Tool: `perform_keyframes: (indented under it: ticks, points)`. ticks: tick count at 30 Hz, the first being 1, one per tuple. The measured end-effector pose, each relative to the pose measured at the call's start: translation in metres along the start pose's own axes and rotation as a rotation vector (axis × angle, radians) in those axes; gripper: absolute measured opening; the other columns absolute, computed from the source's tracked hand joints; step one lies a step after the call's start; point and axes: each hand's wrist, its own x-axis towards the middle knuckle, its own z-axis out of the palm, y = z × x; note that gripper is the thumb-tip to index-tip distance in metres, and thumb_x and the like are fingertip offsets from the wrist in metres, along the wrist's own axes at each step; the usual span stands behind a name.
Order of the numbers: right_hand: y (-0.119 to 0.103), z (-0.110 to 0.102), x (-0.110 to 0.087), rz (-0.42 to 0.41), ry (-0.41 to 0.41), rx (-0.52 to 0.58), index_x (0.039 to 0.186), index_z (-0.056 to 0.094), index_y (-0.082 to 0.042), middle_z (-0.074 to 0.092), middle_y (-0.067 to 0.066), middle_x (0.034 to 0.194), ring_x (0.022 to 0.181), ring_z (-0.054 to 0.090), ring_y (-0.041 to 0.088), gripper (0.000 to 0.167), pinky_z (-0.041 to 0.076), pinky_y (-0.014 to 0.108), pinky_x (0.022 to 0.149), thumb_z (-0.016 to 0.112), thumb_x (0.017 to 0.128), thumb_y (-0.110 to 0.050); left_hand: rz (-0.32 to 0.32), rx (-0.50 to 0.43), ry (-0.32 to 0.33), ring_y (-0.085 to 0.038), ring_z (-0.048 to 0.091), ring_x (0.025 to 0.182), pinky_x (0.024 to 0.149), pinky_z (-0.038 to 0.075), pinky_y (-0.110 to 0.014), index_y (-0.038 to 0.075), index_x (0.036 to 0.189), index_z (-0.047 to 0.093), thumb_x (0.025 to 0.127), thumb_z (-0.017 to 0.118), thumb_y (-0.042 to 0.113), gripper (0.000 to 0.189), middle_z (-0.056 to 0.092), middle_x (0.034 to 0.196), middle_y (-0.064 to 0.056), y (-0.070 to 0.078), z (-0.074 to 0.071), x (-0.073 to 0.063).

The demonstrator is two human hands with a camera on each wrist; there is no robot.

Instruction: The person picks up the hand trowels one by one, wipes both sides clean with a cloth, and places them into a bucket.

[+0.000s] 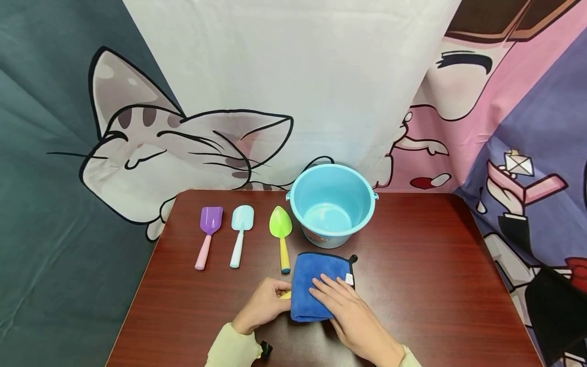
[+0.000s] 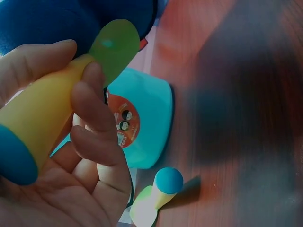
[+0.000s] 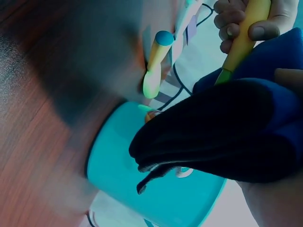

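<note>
My left hand [image 1: 265, 304] grips the yellow handle of a green toy shovel [image 2: 45, 106], thumb and fingers around it near the blade. A folded blue cloth [image 1: 306, 285] with black edging lies over much of the green blade. Fingers of my right hand [image 1: 355, 316] lie spread across the top of the cloth, with the thumb on its underside, so the cloth is held round the blade. In the right wrist view the cloth's folded dark edge hangs above the table, and the left hand shows behind it on the handle.
A light blue bucket [image 1: 327, 239] stands at the back of the brown table [image 1: 426, 275]. Left of it lie a green toy trowel [image 1: 281, 224] with a yellow handle, a pale blue shovel [image 1: 242, 219] and a purple shovel [image 1: 211, 220] with a pink handle. A printed curtain hangs behind.
</note>
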Motion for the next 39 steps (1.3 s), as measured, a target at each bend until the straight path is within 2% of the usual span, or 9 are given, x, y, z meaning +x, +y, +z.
perform_keyframes:
  ticks: [3,9,14,19,21,24,27,32,39]
  points:
    - [0.001,0.001,-0.001,0.023,-0.012,-0.009,0.147,0.052,-0.018,0.047,0.001,0.153,0.143,0.040,0.025,0.073,0.026,0.044,0.114,0.071,0.080,0.004,0.007,-0.001,-0.006,-0.004,0.052,0.055,0.053,0.039,-0.019,0.014,0.094,0.080,0.086,0.079,0.017,0.009,0.063,0.065,0.004,0.002,-0.001,-0.002]
    - [0.004,0.003,-0.001,0.073,0.007,-0.035,0.145,0.054,-0.016,0.047,0.000,0.153,0.144,0.039,0.024,0.073,0.028,0.044,0.114,0.072,0.078,0.007,0.002,-0.030,-0.020,-0.007,0.063,0.067,0.061,0.048,-0.021,0.012,0.106,0.079,0.086,0.078,0.015,0.021,0.075,0.086,-0.003,0.007,-0.003,-0.004]
    - [0.009,0.002,-0.002,0.096,0.058,-0.020,0.146,0.053,-0.015,0.047,0.002,0.153,0.142,0.042,0.027,0.074,0.026,0.038,0.117,0.069,0.078,0.010,0.017,0.042,-0.005,-0.007,0.060,0.070,0.061,0.048,-0.021,0.009,0.109,0.078,0.082,0.080,0.012,0.028,0.074,0.091,-0.003,0.010,-0.009,-0.006]
    - [0.017,-0.001,-0.005,0.108,0.123,-0.004,0.144,0.054,-0.011,0.050,0.007,0.151,0.138,0.046,0.031,0.074,0.032,0.043,0.112,0.067,0.076,0.013,0.010,0.079,0.000,-0.005,0.056,0.069,0.059,0.045,-0.021,0.010,0.109,0.078,0.082,0.081,0.011,0.027,0.073,0.091,-0.002,0.008,-0.012,-0.008]
    - [0.020,-0.002,-0.006,0.117,0.141,-0.002,0.144,0.055,-0.009,0.051,0.008,0.149,0.137,0.047,0.032,0.073,0.031,0.040,0.113,0.068,0.075,0.015,0.003,0.068,0.000,-0.005,0.055,0.069,0.058,0.045,-0.021,0.011,0.109,0.078,0.082,0.080,0.011,0.028,0.072,0.091,-0.002,0.008,-0.014,-0.009]
    - [0.025,-0.005,-0.009,0.134,0.153,0.007,0.144,0.054,-0.007,0.052,0.009,0.148,0.136,0.048,0.033,0.072,0.023,0.029,0.118,0.067,0.077,0.017,-0.003,0.054,0.004,-0.005,0.053,0.067,0.057,0.044,-0.021,0.010,0.110,0.078,0.081,0.081,0.010,0.029,0.070,0.090,-0.001,0.008,-0.017,-0.011]
    - [0.029,-0.008,-0.011,0.144,0.164,0.008,0.145,0.052,-0.006,0.053,0.010,0.147,0.134,0.050,0.033,0.072,0.018,0.023,0.118,0.067,0.078,0.018,0.002,0.056,0.010,-0.005,0.052,0.067,0.057,0.043,-0.021,0.010,0.109,0.078,0.081,0.081,0.012,0.029,0.070,0.089,0.000,0.010,-0.021,-0.012]
    - [0.032,-0.012,-0.015,0.153,0.182,-0.011,0.143,0.055,-0.004,0.056,0.012,0.144,0.131,0.053,0.032,0.070,0.019,0.021,0.117,0.066,0.077,0.019,0.021,0.045,0.006,-0.006,0.051,0.069,0.059,0.044,-0.021,0.008,0.109,0.078,0.082,0.081,0.012,0.027,0.071,0.091,-0.003,0.009,-0.026,-0.014]
    - [0.035,-0.020,-0.020,0.211,0.166,-0.023,0.142,0.055,-0.005,0.058,0.011,0.141,0.128,0.055,0.031,0.072,0.019,0.016,0.115,0.069,0.076,0.019,0.027,0.014,-0.011,-0.005,0.052,0.067,0.059,0.044,-0.020,0.006,0.111,0.077,0.085,0.080,0.015,0.027,0.071,0.092,-0.004,0.005,-0.037,-0.020]
